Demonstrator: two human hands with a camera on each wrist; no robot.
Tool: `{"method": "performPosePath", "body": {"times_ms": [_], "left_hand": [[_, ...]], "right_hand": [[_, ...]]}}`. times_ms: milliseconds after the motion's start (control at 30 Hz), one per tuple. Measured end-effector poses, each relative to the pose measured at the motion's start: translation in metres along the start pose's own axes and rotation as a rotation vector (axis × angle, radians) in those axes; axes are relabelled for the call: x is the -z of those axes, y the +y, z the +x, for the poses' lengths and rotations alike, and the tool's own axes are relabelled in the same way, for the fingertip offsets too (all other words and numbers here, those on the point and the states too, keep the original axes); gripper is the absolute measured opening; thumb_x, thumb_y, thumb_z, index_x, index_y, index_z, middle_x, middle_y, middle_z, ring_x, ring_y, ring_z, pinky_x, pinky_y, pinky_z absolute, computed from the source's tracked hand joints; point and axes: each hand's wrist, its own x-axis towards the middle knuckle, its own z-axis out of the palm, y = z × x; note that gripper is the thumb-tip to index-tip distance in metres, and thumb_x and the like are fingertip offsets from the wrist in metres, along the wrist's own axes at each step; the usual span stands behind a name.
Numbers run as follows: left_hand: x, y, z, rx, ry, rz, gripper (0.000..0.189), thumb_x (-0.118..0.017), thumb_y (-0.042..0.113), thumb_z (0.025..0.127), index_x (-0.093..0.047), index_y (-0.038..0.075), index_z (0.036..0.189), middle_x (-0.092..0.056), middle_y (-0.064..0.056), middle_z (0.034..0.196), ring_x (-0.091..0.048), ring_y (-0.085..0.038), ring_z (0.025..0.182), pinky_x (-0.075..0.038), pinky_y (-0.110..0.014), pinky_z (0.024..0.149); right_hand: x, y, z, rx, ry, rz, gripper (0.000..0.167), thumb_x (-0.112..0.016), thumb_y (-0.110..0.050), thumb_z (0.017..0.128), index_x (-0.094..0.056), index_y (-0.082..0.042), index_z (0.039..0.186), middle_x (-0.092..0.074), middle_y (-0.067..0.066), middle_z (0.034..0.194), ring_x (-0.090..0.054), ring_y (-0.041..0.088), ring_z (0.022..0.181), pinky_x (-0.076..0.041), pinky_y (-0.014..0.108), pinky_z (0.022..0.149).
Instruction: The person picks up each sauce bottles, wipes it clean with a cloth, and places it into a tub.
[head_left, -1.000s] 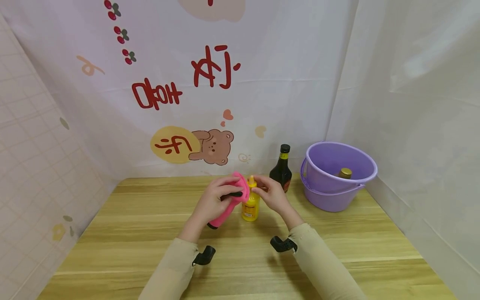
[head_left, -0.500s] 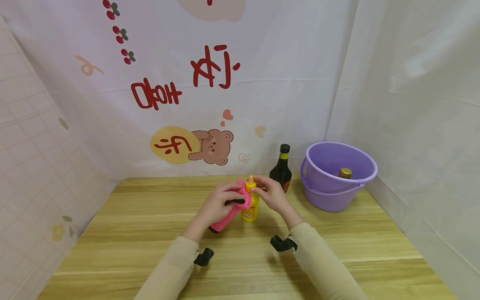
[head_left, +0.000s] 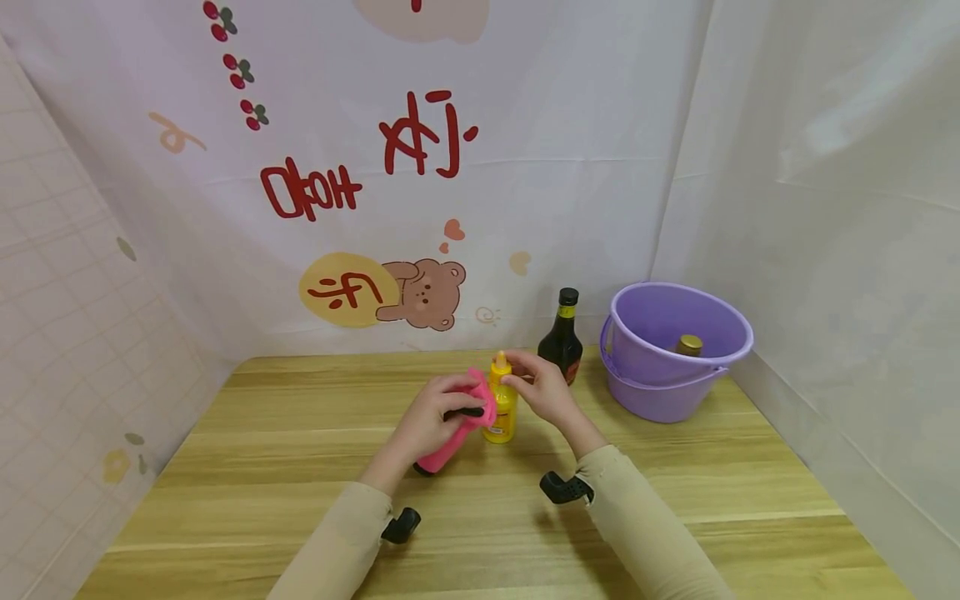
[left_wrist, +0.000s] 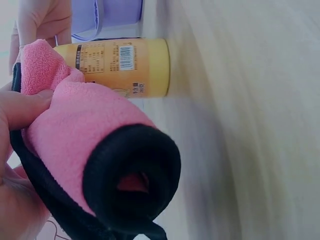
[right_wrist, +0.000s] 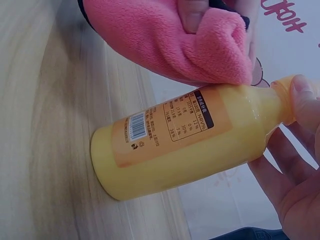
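A yellow squeeze bottle (head_left: 501, 423) with a pointed cap stands upright on the wooden table, its printed label and barcode facing the person. My right hand (head_left: 543, 387) pinches it at the neck, thumb in front and fingers behind, as the right wrist view shows. My left hand (head_left: 432, 417) grips a pink cloth (left_wrist: 85, 130) with black edging, bunched into a loose roll. Its upper end lies against the bottle's left side near the shoulder, and the rolled black-edged end hangs toward the person. Part of the bottle's upper left side is hidden by the cloth.
Behind my right hand is a dark glass bottle (head_left: 561, 342) with a black cap. To its right stands a purple bucket (head_left: 660, 392) holding something with a gold lid (head_left: 690, 344). A printed white curtain (head_left: 585, 208) borders the table's back and sides.
My left hand has brought the cloth lower along the bottle's side, then slightly back to the left. My right hand keeps its hold on the neck.
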Motion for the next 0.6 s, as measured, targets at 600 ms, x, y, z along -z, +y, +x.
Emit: {"method": "performPosePath", "body": {"times_ms": [600], "left_hand": [[-0.006,-0.002,-0.013,0.069,-0.146,0.059,0.026,-0.08,-0.005,0.077,-0.08,0.014,0.095,-0.065,-0.009,0.124,-0.056,-0.03,0.118,-0.045,-0.046,0.102]], "right_hand": [[-0.001,-0.001,-0.001,0.0,0.019,-0.018,0.036,-0.07,-0.005,0.091,-0.065,-0.003,0.127,-0.067,0.013,0.12,-0.068,0.027,0.097,-0.056,0.043,0.087]]}}
